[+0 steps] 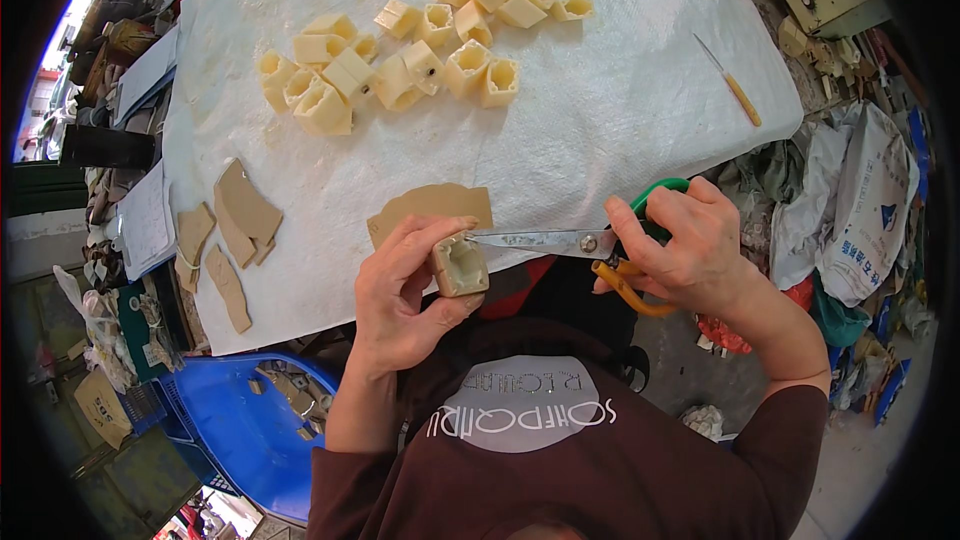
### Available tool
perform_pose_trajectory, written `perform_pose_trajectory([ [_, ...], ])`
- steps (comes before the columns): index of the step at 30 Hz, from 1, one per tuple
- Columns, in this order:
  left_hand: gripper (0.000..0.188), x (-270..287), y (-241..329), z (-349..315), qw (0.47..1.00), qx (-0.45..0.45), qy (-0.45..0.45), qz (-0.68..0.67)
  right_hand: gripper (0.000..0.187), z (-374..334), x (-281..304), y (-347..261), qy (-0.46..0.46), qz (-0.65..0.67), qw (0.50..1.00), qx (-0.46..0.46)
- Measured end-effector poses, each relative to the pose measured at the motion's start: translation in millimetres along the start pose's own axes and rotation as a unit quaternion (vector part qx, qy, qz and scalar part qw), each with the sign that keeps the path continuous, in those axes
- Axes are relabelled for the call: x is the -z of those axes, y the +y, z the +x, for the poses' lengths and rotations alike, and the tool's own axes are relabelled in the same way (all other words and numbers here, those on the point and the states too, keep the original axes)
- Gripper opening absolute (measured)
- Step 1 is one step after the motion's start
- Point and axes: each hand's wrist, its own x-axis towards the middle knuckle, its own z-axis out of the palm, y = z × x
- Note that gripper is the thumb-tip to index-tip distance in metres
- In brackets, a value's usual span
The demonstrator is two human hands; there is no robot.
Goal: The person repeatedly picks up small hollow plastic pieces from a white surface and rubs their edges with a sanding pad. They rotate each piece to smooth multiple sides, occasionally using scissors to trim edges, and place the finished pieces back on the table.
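Observation:
My left hand [392, 290] grips a small square hollow block [462, 268] between thumb and fingers, its opening facing up toward me. The block's outside is tan and its inside is a paler greenish cream. Scissors [545, 240] with one green and one orange handle are in my right hand [685, 240], the fingers wrapped round the handles. Their blades point left, and the tips meet the block's upper rim by my left fingertips. Behind my left hand a flat tan sheet piece [435, 203] with a curved edge lies on the white cloth [590, 130].
Several cream hollow blocks [400, 80] lie scattered across the far part of the cloth. Cut tan pieces [245, 205] rest at the left. A pointed tool with a yellow handle [740, 95] lies far right. Below left stands a blue tub [240, 440] with scraps; bags [860, 210] crowd the right.

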Motion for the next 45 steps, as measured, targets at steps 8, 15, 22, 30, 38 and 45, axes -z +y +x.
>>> perform_pose_trajectory([
  [8,0.051,4.8,-5.8,-0.9,0.988,0.061,-0.053,-0.132,0.038,-6.0,-7.7,7.7,0.002,0.029,0.999,0.03],
  [15,0.055,8.8,-9.6,0.8,0.965,0.076,-0.102,-0.229,0.051,-4.5,-6.7,10.8,-0.012,0.05,0.998,0.022],
  [22,0.06,11.2,-5.1,3.1,0.957,0.065,-0.146,-0.242,0.057,-4.6,-3.5,7.5,-0.002,0.028,0.999,0.017],
  [30,0.062,6.1,-10.1,0.7,0.961,0.055,-0.122,-0.242,0.057,-5.9,-6.9,-7.8,-0.003,0.005,0.999,-0.033],
  [38,0.063,2.3,-11.3,-1.1,0.955,0.077,-0.109,-0.264,0.056,-7.2,-14.4,-6.0,0.004,0.033,0.999,-0.005],
  [45,0.062,1.5,-12.1,1.0,0.928,0.096,-0.145,-0.329,0.058,-10.3,-18.3,1.7,0.011,0.072,0.997,0.012],
])
